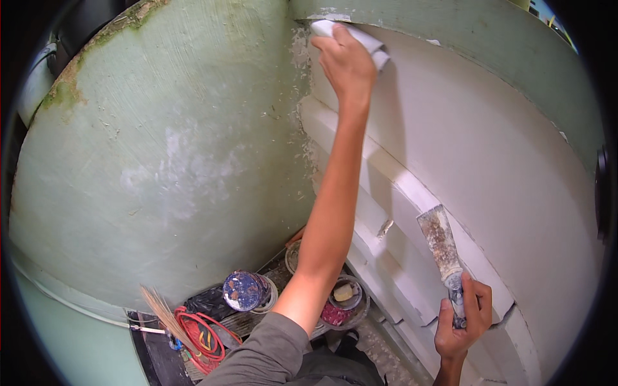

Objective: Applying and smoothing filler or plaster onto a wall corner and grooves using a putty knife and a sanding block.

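My left hand (347, 61) is raised high against the wall, its fingers closed on a folded white sheet (367, 40). The sheet lies against the top left corner of the white wall panel (463, 109), just under a greenish ledge; whether it is sandpaper or plain paper I cannot make out. Lower on the right, my right hand (465, 318) grips the handle of a putty knife (438, 238). Its worn, stained blade points up, in front of the white stepped moulding (399, 193).
A pale green wall (193, 128) with whitish smears meets the panel at a flaking corner. Below stand a paint-spattered blue can (244, 291), a bucket (344, 302) with a yellowish block inside, a coiled red cord (203, 338) and a straw brush (161, 309).
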`<move>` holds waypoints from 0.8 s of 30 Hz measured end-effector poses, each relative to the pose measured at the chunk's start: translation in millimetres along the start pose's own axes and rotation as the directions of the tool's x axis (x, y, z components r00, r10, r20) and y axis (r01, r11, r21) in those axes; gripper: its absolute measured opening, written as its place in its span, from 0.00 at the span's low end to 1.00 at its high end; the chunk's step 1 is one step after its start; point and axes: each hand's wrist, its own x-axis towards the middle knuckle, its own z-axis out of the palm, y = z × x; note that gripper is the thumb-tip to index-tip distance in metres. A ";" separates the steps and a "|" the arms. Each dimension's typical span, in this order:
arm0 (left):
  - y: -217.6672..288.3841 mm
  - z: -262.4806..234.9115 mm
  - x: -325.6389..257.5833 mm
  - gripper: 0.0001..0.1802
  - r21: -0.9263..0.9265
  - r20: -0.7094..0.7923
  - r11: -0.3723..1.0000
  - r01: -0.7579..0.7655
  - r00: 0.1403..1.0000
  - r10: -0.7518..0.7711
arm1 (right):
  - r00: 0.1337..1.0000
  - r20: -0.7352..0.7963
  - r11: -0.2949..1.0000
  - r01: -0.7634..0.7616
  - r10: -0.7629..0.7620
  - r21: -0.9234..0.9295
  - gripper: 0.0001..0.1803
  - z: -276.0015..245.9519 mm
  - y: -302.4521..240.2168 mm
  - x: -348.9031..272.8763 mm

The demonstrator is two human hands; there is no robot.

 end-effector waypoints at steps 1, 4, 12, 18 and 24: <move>1.4 3.9 -11.6 0.35 -0.030 0.044 1.000 -0.003 0.999 0.004 | 1.000 -0.016 1.000 -0.010 0.010 -0.010 0.33 -1.3 2.4 -2.1; 2.9 11.0 -38.3 0.35 -0.068 0.130 0.997 -0.040 0.990 0.049 | 0.997 -0.052 0.998 -0.055 0.055 -0.004 0.34 -4.2 2.2 -3.8; -3.0 -3.1 -15.9 0.34 0.051 0.088 0.999 0.016 0.996 -0.021 | 0.987 -0.045 0.988 -0.153 0.152 -0.019 0.33 -6.7 -33.1 39.8; 1.1 -1.9 -19.9 0.34 0.082 0.096 0.995 -0.060 0.994 0.052 | 0.998 0.030 0.978 -0.052 0.059 -0.200 0.27 -10.8 -34.0 82.9; -15.5 18.3 -36.7 0.25 0.085 0.064 0.968 -0.237 0.971 0.232 | 0.999 0.023 0.954 -0.014 0.022 -0.299 0.25 9.3 -21.0 78.7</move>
